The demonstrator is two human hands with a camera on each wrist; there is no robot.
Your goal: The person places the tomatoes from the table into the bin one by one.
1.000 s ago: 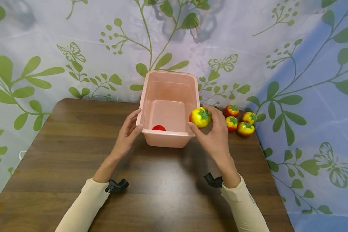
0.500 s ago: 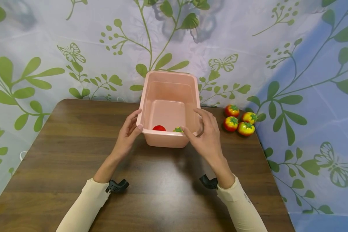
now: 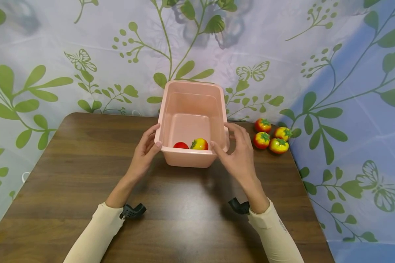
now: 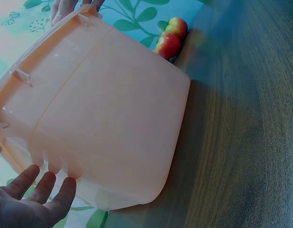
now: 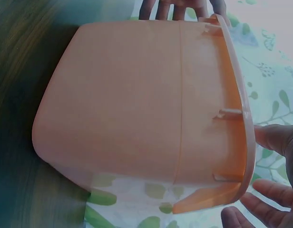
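Head view: two toy tomatoes point(image 3: 199, 144) lie in the pink tub point(image 3: 192, 160); left hand point(image 3: 145, 151) steadies its rim, right hand point(image 3: 238, 155) hovers empty, fingers relaxed; next reach, tomatoes right of the tub point(image 3: 270, 136).

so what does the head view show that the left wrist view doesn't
Only the head view looks into the pink tub: a red tomato and a yellow-red tomato lie inside; four more sit on the table, and the right hand is at the tub's right rim. Only the left wrist view shows the tub's outer wall from below. Both show the tub, the table and the left hand.
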